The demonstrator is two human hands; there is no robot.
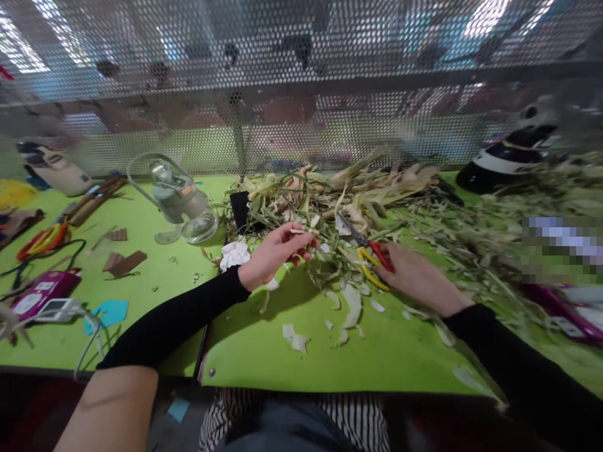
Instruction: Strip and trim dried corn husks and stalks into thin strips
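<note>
My left hand [271, 256] reaches in from the left, thumb and fingers pinched together on a small pale strip of dried husk [298, 231]. My right hand [421, 276] is wrapped round the red and yellow handles of a pair of scissors [360, 240]. Their blades point up and left toward a heap of dry, corn-like husks [301, 191], apart from my left hand. Below both hands, cut husk pieces [351, 304] lie scattered on the green tabletop [264, 364]. Beside my left wrist sits a crumpled white tissue [234, 253].
A clear bottle with a grey-green handle [181, 204] stands at left back. Orange-handled scissors [44, 242], a purple device [44, 295] and cables lie farther left. A black-and-white container [504, 163] leans at right back, near more husks [471, 232]. A perforated metal screen [301, 132] closes the back.
</note>
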